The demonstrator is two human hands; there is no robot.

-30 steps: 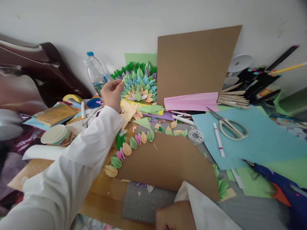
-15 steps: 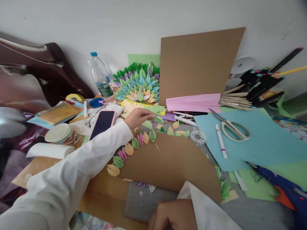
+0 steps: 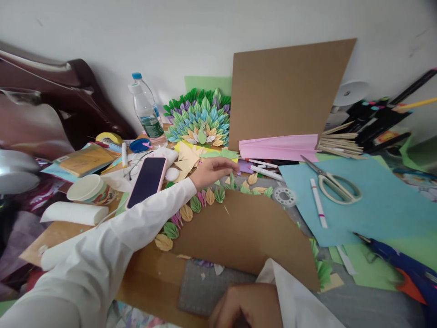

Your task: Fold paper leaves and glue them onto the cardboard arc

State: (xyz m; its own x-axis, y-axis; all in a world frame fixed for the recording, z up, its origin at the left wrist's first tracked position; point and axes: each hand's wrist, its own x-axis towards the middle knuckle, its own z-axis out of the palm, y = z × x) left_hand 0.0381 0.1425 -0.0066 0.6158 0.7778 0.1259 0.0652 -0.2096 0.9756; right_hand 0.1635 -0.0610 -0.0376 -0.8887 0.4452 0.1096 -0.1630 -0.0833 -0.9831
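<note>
My left hand reaches over the back edge of a brown cardboard piece. Its fingers are pinched together on a small green paper leaf, which hangs just below the fingertips. Pleated paper leaves in green, pink and tan line the cardboard's left curved edge, among them a tan leaf. My right hand is curled in at the bottom edge of the view, over a grey mat and in front of the cardboard. What its fingers hold, if anything, is hidden.
A blue glue gun, scissors and a white marker lie at right on coloured paper. A phone and a lidded tub are at left. Behind stand bottles, a paper peacock and a cardboard sheet.
My left hand has moved right, and the green leaf at its fingertips has shifted with it and now hangs more upright. My right hand stays nearly in place. The view has shifted slightly.
</note>
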